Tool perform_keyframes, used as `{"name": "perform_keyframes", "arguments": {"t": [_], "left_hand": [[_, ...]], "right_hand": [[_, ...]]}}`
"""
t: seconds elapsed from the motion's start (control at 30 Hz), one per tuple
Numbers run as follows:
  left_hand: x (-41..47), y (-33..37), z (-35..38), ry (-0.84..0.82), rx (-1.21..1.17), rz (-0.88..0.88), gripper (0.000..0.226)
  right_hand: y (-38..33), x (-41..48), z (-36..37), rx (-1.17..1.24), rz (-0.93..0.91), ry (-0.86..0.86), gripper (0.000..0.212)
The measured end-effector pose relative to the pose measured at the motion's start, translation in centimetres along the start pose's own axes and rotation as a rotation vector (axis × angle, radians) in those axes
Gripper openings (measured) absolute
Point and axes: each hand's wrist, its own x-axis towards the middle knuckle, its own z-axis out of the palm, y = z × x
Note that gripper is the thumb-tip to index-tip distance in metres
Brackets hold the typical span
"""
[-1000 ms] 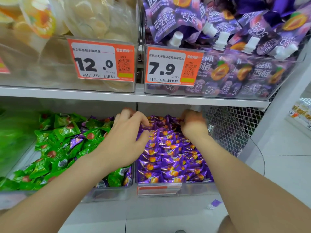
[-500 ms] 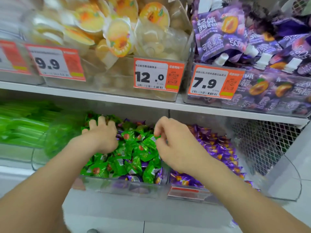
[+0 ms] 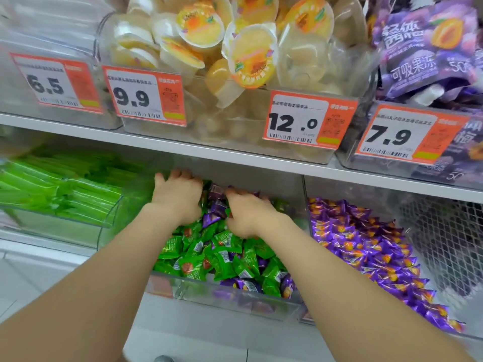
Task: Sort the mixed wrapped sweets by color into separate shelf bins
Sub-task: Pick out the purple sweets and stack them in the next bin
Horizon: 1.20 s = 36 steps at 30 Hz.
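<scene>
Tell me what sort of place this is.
Most likely a shop's snack aisle: orange price tags are clipped to clear bins on a shelf, stocked with wrapped sweets and jelly cups.

Green sweets (image 3: 224, 257) with red fruit print, purple sweets (image 3: 366, 246) with orange print, orange-and-white price tags (image 3: 309, 118), yellow-lidded jelly cups (image 3: 251, 56)

Lower shelf (image 3: 41, 244) holds three clear bins (image 3: 235, 304) (mixed sweets (image 3: 222, 257) in the middle one).
</scene>
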Motion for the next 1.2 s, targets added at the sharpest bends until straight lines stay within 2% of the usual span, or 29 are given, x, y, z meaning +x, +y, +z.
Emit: {"name": "perform_keyframes", "arguments": {"t": [0.1, 0.17, 0.23, 0.3, 0.4, 0.47, 0.53, 0.57, 0.6, 0.67, 0.77, 0.87, 1.03, 1.07, 1.13, 1.2], "left_hand": [[-0.8, -1.5, -0.2, -0.106, 0.122, -0.047, 0.034], [-1.3, -1.7, -0.2, -0.152, 0.181, -0.024, 0.027], [-1.7, -1.3, -0.6, -0.130, 0.154, 0.009, 0.027], [-1.3, -0.7, -0.7, -0.044, 0.033, 0.078, 0.030], [-0.5, 0.5, -0.6, 0.026, -0.332, 0.254, 0.031], [0.0, 1.2, -0.2, -0.039, -0.483, 0.306, 0.049], [1.0, 1.3, 0.5, -0.140, -0.546, 0.276, 0.096], [1.5, 1.2, 0.9, -0.180, -0.561, 0.257, 0.114], [2.1, 1.0, 1.3, -0.202, -0.564, 0.249, 0.125], [3.1, 0.7, 2.0, -0.210, -0.583, 0.259, 0.130], [3.8, 0.8, 2.6, -0.213, -0.608, 0.288, 0.123], [4.2, 0.8, 2.9, -0.249, -0.609, 0.353, 0.128], [3.9, 0.3, 2.6, -0.304, -0.533, 0.418, 0.121], [3.6, 0.3, 2.4, -0.275, -0.523, 0.411, 0.112], [3.2, 0.0, 1.9, -0.207, -0.497, 0.389, 0.080], [2.5, -0.5, 1.5, -0.201, -0.479, 0.388, 0.052]], "right_hand": [[0.4, 0.3, -0.6, -0.052, 0.061, 0.005, 0.065], [0.4, -0.1, -1.6, -0.078, 0.096, -0.019, 0.045], [0.2, -0.8, -2.5, -0.115, 0.108, -0.045, 0.022], [-0.1, -1.2, -3.1, -0.167, 0.103, -0.089, 0.018], [-0.5, -1.1, -2.9, -0.142, 0.119, -0.134, 0.024], [-0.4, -0.5, -2.2, -0.015, 0.137, -0.062, 0.029], [0.2, 0.4, -0.9, 0.057, 0.132, 0.060, 0.032], [0.4, 0.8, -0.3, 0.105, 0.138, 0.089, 0.040], [0.6, 1.2, 0.2, 0.165, 0.141, 0.088, 0.052], [0.6, 1.7, 0.7, 0.245, 0.131, 0.044, 0.072], [0.7, 2.2, 1.0, 0.206, 0.146, 0.056, 0.076], [0.3, 1.9, 1.2, 0.116, 0.188, 0.015, 0.065], [-0.2, 0.0, -0.5, 0.097, 0.193, -0.095, 0.040], [0.0, -0.6, -0.9, 0.100, 0.181, -0.120, 0.032], [0.4, -1.9, -1.7, 0.122, 0.164, -0.159, 0.025], [1.1, -3.0, -2.4, 0.148, 0.163, -0.169, 0.031]]}}
